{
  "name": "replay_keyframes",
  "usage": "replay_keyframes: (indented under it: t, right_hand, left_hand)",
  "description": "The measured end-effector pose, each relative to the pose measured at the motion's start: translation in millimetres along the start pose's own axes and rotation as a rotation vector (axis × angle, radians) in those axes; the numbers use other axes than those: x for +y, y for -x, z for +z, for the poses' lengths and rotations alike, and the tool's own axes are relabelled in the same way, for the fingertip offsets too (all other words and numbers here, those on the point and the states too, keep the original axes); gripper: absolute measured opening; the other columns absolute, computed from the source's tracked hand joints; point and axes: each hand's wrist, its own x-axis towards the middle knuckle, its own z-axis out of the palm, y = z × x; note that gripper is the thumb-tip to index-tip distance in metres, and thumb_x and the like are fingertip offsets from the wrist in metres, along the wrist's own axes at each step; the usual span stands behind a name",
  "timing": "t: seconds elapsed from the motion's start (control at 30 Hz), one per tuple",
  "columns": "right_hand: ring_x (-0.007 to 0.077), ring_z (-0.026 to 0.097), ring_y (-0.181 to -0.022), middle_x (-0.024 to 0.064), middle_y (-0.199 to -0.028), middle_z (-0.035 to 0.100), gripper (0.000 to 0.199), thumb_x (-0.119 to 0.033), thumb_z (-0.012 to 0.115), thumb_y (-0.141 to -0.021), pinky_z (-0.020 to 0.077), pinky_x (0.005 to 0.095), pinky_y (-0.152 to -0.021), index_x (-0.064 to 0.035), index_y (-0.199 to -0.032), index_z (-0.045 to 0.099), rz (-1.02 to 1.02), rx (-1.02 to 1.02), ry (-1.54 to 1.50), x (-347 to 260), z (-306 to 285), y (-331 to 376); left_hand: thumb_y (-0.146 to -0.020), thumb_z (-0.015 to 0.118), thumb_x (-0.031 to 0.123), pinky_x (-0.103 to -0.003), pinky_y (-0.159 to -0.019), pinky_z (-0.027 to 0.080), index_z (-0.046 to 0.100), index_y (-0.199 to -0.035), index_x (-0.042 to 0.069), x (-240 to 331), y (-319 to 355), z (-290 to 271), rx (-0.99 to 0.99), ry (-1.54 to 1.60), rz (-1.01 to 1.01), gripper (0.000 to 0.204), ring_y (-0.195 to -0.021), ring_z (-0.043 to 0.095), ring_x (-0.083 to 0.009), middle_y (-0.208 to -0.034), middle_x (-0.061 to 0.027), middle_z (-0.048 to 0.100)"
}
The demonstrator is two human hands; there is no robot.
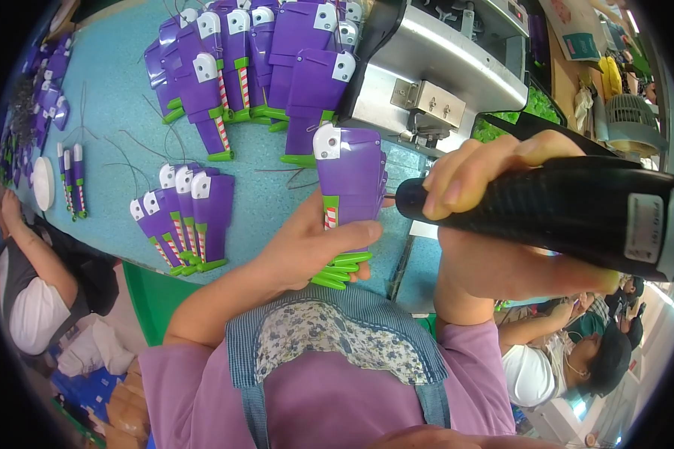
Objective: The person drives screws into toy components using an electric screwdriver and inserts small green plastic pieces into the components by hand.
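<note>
My left hand (307,238) is closed around a stack of purple plastic pieces (353,168) with white corners, red-and-white striped strips and green ends. Their green tips stick out below my fingers. A thick black electric screwdriver (562,209) lies sideways in my right hand (468,179), fingers wrapped over its body. Its thin bit points left at the stack's right edge; I cannot tell whether it touches. Left of my left hand, several like pieces (216,206) lie fanned out near the table's front edge. A larger pile of them (277,63) lies farther back.
A metal machine (434,67) with a small block fixture stands on the blue table (112,75) at the back right. Thin wires, a white round lid (43,183) and narrow purple pieces (73,179) lie at left. Other people sit on both sides.
</note>
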Motion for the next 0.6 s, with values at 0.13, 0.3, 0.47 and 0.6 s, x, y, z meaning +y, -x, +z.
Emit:
replay_keyframes:
  t: [0.13, 0.3, 0.47, 0.6]
  right_hand:
    - [0.0247, 0.058, -0.056, 0.0174, -0.073, 0.06, 0.097, -0.087, 0.045, -0.071, 0.0489, 0.0342, -0.052, 0.0003, -0.113, 0.046, 0.071, 0.034, -0.063, 3, 1, 5]
    - [0.026, 0.057, -0.056, 0.0173, -0.073, 0.059, 0.1, -0.088, 0.047, -0.068, 0.0477, 0.0356, -0.053, 0.0006, -0.113, 0.046, 0.073, 0.027, -0.136, 7, 2, 8]
    - [0.0249, 0.058, -0.058, 0.0167, -0.073, 0.059, 0.098, -0.087, 0.047, -0.07, 0.0474, 0.0356, -0.053, 0.0001, -0.114, 0.046, 0.046, 0.04, -0.129, 5, 5, 10]
    - [0.0221, 0.058, -0.057, 0.0134, -0.075, 0.06, 0.094, -0.084, 0.044, -0.076, 0.0468, 0.0348, -0.056, -0.0008, -0.121, 0.045, -0.016, -0.003, -0.086, -6, 1, 8]
  left_hand:
    - [-0.087, 0.067, 0.012, -0.028, -0.05, 0.051, 0.041, -0.129, 0.003, -3, 0, 0, 0.005, -0.026, -0.011, 0.05, -0.062, 0.064, -0.0173, -0.096, -0.0078, 0.06]
    - [-0.086, 0.068, 0.012, -0.029, -0.05, 0.051, 0.04, -0.129, 0.002, -8, 0, -1, 0.006, -0.006, 0.009, 0.052, -0.061, 0.064, -0.0173, -0.096, -0.0083, 0.059]
    - [-0.087, 0.068, 0.012, -0.029, -0.05, 0.051, 0.04, -0.129, 0.002, -9, 2, 2, -0.004, -0.015, 0.034, 0.052, -0.061, 0.064, -0.0175, -0.095, -0.0079, 0.058]
    - [-0.084, 0.071, 0.014, -0.031, -0.056, 0.053, 0.038, -0.13, 0.001, -7, 6, -1, 0.052, -0.294, 0.176, 0.058, -0.07, 0.066, -0.0201, -0.091, -0.0095, 0.061]
